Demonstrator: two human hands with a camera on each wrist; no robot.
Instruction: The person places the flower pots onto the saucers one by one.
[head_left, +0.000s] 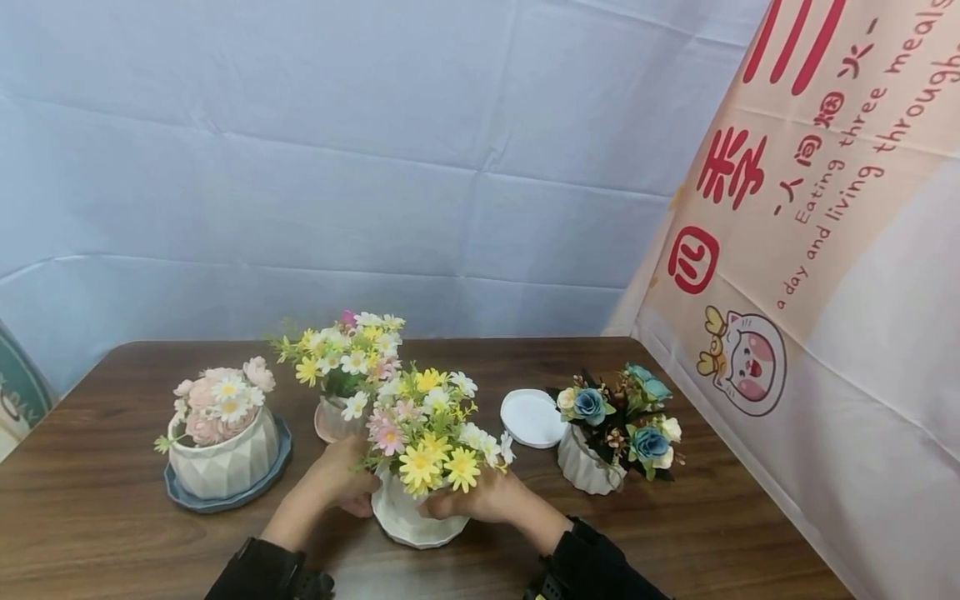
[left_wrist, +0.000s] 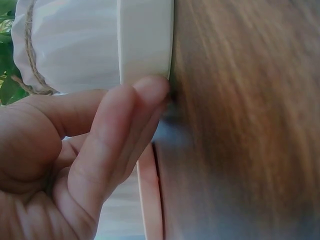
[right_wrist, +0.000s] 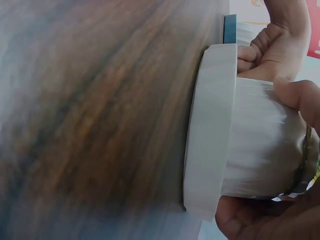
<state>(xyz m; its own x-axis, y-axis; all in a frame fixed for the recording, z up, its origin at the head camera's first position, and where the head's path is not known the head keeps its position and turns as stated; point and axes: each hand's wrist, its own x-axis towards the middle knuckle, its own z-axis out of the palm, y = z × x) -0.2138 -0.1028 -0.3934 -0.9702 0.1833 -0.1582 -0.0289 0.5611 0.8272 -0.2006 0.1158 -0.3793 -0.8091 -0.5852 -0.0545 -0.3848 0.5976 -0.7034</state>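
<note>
Wooden table (head_left: pixel 112 467) carries a white pot (head_left: pixel 401 517) of daisies near its front edge, both hands, left hand (head_left: pixel 345 483) and right hand (head_left: pixel 480 500), curled around it, and a tilt could knock the pink pot (head_left: pixel 333 421) just behind.

Banner (head_left: pixel 817 250), right side: red Chinese characters 三, 季, 四; smaller 人间烟火; English "Eating three meals a day and living through", cut off
</note>
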